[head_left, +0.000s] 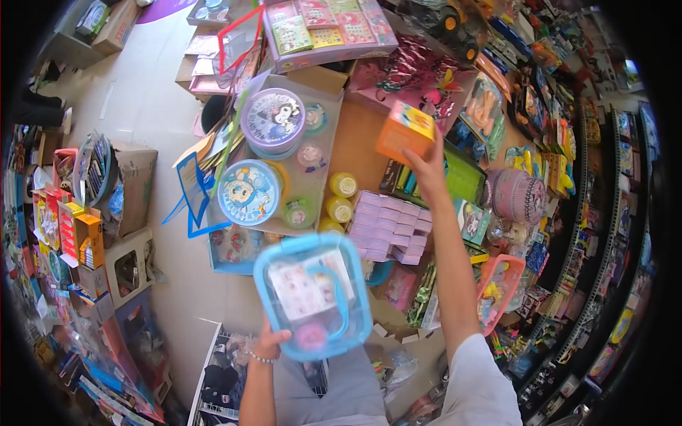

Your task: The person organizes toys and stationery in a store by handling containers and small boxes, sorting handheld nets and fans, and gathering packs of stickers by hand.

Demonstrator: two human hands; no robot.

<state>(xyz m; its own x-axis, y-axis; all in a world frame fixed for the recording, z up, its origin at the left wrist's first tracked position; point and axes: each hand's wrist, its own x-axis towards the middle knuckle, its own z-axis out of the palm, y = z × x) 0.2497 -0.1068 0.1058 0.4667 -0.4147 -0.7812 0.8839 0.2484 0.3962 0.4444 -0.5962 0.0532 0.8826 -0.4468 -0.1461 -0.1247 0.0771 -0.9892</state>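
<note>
My left hand (271,341) grips the lower left edge of a blue plastic box (355,312) with a clear lid. A white printed sheet, a blue curved handle and a pink round thing show on or through the lid. My right hand (425,165), reaching forward, holds a small orange and yellow box (406,133) above the table's brown surface (355,135). Just below that box are a green tray (463,174) and a stack of small lilac boxes (387,224). Yellow round tubs (343,184) stand to the left of the stack.
Round cartoon tins (273,119) fill a carton at the left of the table. A box of stickers (330,32) lies at the far edge. Packed shelves (568,284) line the right; cartons (135,184) stand left. Someone's dark-clothed legs (39,110) show at far left.
</note>
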